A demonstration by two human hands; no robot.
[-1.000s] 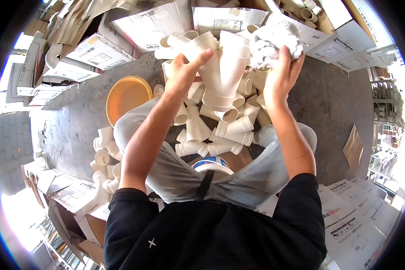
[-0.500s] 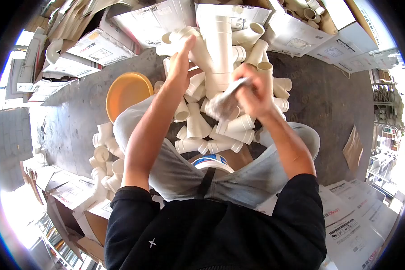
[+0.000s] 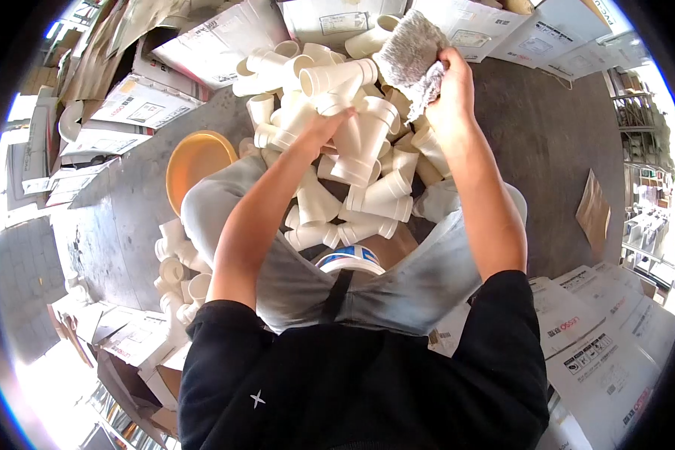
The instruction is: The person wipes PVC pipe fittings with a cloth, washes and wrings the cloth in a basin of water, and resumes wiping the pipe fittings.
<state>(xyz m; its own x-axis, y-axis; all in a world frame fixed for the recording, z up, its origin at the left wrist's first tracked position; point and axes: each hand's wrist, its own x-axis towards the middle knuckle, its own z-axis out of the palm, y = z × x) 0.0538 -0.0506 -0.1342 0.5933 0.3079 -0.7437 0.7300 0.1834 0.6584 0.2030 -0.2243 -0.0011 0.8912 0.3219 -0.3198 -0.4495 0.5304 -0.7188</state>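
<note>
Left hand wrapped on side branch of white Y-shaped pipe fitting, over heap of pale fittings. Long axis runs forward, leaning right. Right hand, farther off, beyond and right of it, clutches bunched grey cloth, gap showing. Left grip partly hidden; can't tell whether fitting touches heap.
</note>
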